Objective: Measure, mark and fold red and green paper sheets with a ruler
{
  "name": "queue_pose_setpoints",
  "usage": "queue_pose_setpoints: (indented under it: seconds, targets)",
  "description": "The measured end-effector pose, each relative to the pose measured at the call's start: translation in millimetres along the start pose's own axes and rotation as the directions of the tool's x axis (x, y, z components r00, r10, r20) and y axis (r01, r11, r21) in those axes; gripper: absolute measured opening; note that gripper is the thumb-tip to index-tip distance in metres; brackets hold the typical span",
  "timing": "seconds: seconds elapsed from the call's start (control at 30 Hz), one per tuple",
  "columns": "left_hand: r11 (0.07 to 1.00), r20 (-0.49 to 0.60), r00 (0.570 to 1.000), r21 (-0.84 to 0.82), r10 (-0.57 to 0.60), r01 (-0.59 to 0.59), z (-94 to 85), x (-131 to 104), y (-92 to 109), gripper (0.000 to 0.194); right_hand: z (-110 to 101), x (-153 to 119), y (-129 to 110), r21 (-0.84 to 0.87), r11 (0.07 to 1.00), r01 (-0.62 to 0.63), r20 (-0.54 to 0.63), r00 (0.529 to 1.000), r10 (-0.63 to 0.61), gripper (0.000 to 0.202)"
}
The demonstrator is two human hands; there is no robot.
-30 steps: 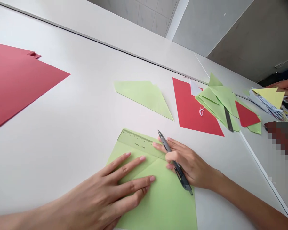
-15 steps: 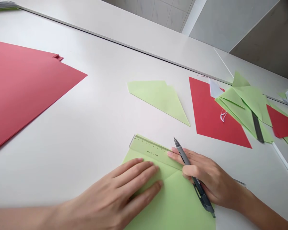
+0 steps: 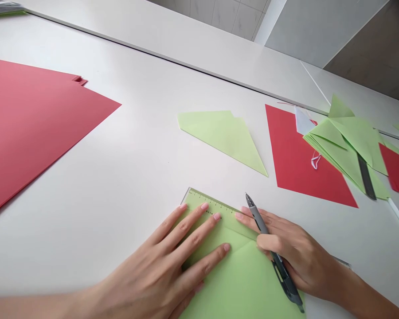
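A clear ruler lies across the top of a folded green sheet of paper, its marked edge close to the paper's upper edge. My left hand is spread flat over the paper, its fingertips resting on the ruler's left part. Between the thumb and fingers of my right hand is a grey and black pen, tip pointing up and away. The right fingertips also touch the ruler near its middle. Its far end sticks out beyond my right wrist.
Large red sheets lie at the left. Ahead is a cut green paper piece. To the right are a red sheet, white string, stacked green papers and a dark strip. A seam crosses the white table.
My left hand has slid forward and its fingers have spread onto the ruler. The right hand keeps the pen in nearly the same place. The view has shifted slightly.
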State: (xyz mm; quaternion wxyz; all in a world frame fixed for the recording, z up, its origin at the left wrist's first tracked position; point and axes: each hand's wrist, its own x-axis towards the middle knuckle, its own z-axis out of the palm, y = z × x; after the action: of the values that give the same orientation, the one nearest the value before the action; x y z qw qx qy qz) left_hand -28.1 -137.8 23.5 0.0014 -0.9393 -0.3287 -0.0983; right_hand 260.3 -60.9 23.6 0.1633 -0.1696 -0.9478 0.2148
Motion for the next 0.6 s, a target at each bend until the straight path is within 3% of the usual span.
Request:
queue_pose_setpoints:
  seconds: [0.4, 0.6]
  targets:
    - [0.999, -0.004, 1.000, 0.038, -0.002, 0.002, 3.6, -1.4, 0.0, 0.071, 0.9, 0.1, -1.3, -0.025, 1.000, 0.007, -0.013, 1.000, -0.008, 0.022]
    - [0.998, -0.014, 1.000, 0.056, 0.022, -0.022, 1.3, -0.7, -2.8, 0.067, -3.1, -0.8, -1.9, -0.106, 0.993, 0.047, -0.115, 0.992, -0.060, 0.024]
